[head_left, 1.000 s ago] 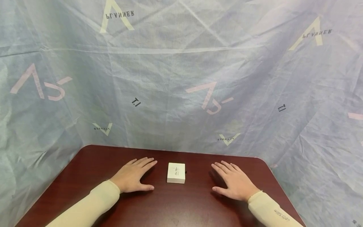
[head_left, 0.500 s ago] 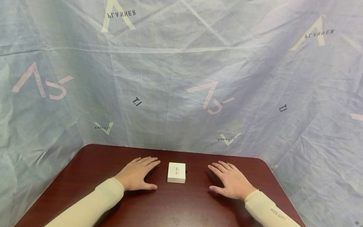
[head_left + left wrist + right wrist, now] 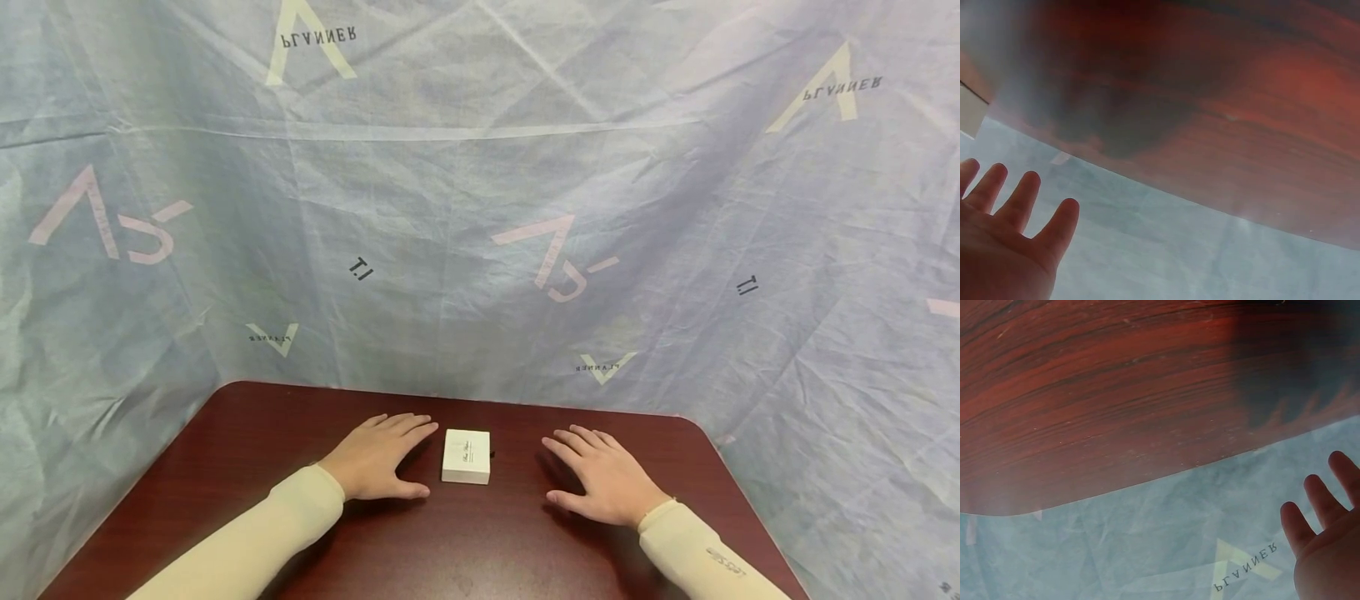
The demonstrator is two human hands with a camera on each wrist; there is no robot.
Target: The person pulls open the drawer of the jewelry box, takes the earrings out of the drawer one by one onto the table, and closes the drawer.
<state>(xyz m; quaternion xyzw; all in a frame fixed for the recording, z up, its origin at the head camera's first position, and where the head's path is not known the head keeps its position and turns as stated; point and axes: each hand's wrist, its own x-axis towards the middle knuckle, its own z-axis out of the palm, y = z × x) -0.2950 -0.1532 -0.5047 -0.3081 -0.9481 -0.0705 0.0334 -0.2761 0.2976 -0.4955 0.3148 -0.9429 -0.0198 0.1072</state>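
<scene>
A small white box with dark lettering on its top lies on the dark red table. On its right side shows a small dark tab. To the left of the box is my left hand, palm down with fingers straight and thumb spread, close to the box but apart from it. My right hand is farther off on the other side, its fingers also straight and holding nothing. In the left wrist view a pale box corner shows at the left edge, beyond the left fingers.
Behind the table and along both sides hangs a grey-blue cloth printed with letters and shapes. The table's far edge meets the cloth. Cream sleeves cover both forearms.
Both hands have moved inward toward the box, the left one farther and nearer to it. The box has stayed in place.
</scene>
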